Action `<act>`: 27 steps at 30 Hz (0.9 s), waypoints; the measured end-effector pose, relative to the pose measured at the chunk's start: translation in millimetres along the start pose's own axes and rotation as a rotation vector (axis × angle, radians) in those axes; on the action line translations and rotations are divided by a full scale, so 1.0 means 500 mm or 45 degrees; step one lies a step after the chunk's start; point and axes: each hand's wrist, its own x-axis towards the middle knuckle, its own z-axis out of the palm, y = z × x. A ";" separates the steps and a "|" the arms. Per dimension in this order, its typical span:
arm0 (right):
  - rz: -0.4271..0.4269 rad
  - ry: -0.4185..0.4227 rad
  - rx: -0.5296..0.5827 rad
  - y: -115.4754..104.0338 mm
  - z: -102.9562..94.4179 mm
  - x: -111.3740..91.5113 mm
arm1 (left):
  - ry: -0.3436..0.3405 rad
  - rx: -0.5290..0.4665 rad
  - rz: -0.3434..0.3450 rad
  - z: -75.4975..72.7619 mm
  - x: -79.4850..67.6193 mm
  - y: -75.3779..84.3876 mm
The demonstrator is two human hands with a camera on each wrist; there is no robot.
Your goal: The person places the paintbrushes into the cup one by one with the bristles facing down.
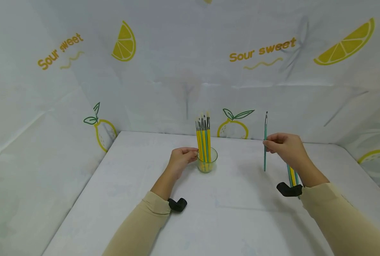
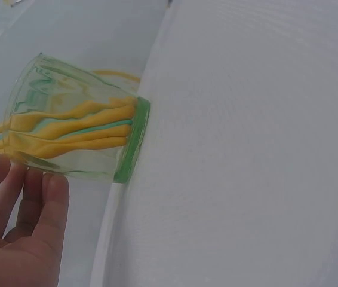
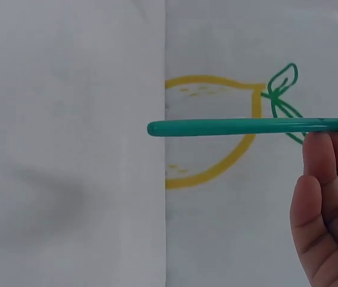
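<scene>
Here we are looking down over a white tabletop (image 1: 228,213), its near part lying bare between our two sleeves. A little farther in, at the right, a few more brushes (image 1: 293,177) are lying on the cloth, partly hidden under our right wrist. Our right hand (image 1: 287,146) is pinching a green brush (image 1: 265,142) between thumb and fingertips, holding it upright in the air with the bristles up, well apart from the glass to its left. In the right wrist view the same green handle (image 3: 246,127) is crossing the frame, gripped at its far end by our fingers (image 3: 323,179).

At about the same depth, near the middle of the table, our left hand (image 1: 181,160) is curling round the left side of a clear green glass (image 1: 207,161), fingers touching its wall. The glass is standing upright, and yellow and green brushes (image 1: 203,137) are standing in it, bristles up. The left wrist view is showing the fingertips (image 2: 49,191) pressing on the glass wall (image 2: 79,95).

Beyond the glass, a strip of open table is running to the far edge, where the backdrop (image 1: 183,64), printed with lemons and the words "Sour sweet", is rising. The same sheet is closing in the left and right sides.
</scene>
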 end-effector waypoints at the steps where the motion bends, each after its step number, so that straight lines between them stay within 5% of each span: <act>1: -0.017 0.007 0.017 -0.007 0.007 0.002 | 0.000 0.001 0.003 0.000 0.000 0.000; 14: -0.181 0.089 0.284 -0.102 0.113 0.042 | 0.005 0.002 0.006 0.001 0.000 -0.001; 27: -0.216 0.103 0.478 -0.159 0.188 0.069 | -0.006 0.009 0.025 -0.001 -0.001 -0.002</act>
